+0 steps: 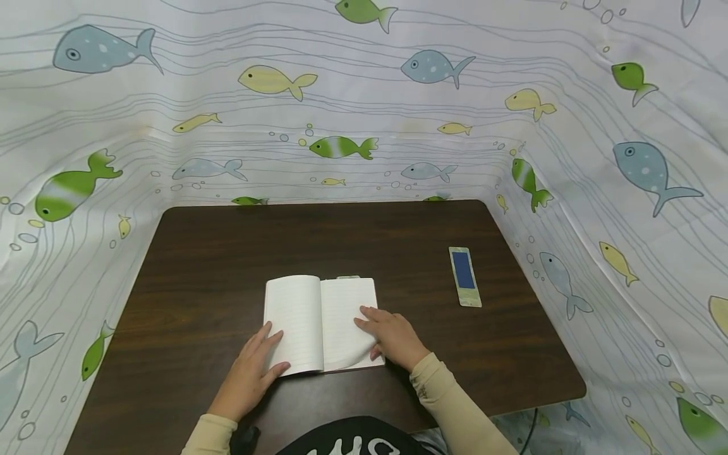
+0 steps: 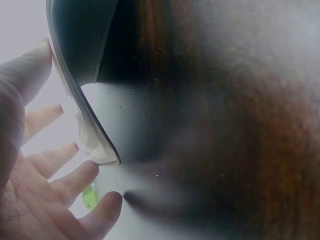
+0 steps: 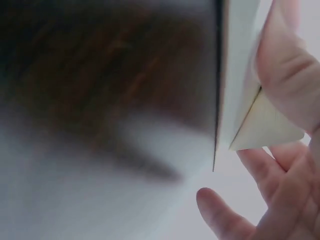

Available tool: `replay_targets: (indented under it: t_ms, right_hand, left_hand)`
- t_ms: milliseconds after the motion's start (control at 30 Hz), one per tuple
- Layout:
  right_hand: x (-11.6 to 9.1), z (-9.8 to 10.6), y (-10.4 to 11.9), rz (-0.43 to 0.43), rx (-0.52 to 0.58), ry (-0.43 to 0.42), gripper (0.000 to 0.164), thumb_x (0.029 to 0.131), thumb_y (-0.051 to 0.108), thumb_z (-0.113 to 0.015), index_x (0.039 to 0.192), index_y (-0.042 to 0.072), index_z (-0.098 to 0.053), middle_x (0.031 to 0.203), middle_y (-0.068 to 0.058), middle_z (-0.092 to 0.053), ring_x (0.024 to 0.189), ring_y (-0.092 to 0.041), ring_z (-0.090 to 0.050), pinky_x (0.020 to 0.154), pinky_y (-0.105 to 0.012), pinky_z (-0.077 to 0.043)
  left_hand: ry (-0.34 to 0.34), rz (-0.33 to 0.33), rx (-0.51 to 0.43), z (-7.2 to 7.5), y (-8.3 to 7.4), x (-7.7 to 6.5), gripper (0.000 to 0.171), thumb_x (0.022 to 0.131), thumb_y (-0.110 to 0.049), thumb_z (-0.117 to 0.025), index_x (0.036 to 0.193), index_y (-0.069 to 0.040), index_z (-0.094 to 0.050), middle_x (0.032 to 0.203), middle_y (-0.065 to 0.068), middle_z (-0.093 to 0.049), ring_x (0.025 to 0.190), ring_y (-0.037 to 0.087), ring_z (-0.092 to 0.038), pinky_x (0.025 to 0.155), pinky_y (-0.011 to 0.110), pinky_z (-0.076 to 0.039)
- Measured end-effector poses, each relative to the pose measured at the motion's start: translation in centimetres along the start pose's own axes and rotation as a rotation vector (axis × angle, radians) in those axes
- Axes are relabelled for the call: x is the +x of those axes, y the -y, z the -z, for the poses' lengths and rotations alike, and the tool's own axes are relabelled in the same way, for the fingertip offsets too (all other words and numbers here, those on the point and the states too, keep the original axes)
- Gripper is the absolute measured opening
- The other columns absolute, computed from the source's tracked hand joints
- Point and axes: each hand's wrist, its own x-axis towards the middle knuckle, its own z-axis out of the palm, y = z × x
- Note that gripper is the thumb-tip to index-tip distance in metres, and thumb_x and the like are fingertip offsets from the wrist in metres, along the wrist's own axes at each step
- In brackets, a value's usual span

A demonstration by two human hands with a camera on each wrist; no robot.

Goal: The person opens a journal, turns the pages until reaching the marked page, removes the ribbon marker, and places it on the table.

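Note:
An open notebook (image 1: 292, 316) with faintly ruled, otherwise blank pages lies on the dark wooden table. My left hand (image 1: 247, 370) rests at its lower left edge, thumb on the page and fingers spread along the side. In the left wrist view, the fingers (image 2: 75, 180) stay loose beside the dark cover's corner. Over the right side, my right hand (image 1: 395, 335) holds the lower corner of a page (image 1: 349, 322), which curls up off the sheets below. The right wrist view shows that lifted page corner (image 3: 267, 127) between thumb and fingers.
A pale green card-like object with a blue rectangle (image 1: 465, 277) lies on the table (image 1: 199, 265) to the right of the notebook. Fish-patterned white cloth (image 1: 364, 107) surrounds the table's back and sides. A black cable (image 1: 530, 433) hangs past the front right edge.

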Motion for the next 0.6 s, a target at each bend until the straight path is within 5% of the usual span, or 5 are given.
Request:
replay_targets:
  t_ms: [167, 600]
  right_hand:
    - [0.3, -0.2, 0.1, -0.010, 0.000, -0.027, 0.076, 0.068, 0.040, -0.082, 0.137, 0.022, -0.056, 0.148, -0.001, -0.046, 0.133, -0.019, -0.046, 0.096, -0.043, -0.048]
    - [0.4, 1.0, 0.4, -0.069, 0.142, -0.013, 0.081, 0.071, 0.028, -0.086, 0.142, 0.019, -0.049, 0.161, -0.007, -0.018, 0.147, -0.025, -0.020, 0.108, -0.049, -0.038]
  left_hand:
    - [-0.034, -0.026, 0.012, -0.2, 0.1, -0.1, 0.063, 0.085, -0.034, -0.073, 0.137, -0.005, -0.052, 0.150, 0.020, -0.036, 0.134, 0.041, -0.037, 0.099, 0.063, -0.037]
    - [-0.011, 0.005, 0.014, -0.2, 0.4, -0.2, 0.064, 0.086, -0.038, -0.071, 0.139, -0.008, -0.051, 0.152, 0.017, -0.035, 0.136, 0.039, -0.036, 0.096, 0.067, -0.037]
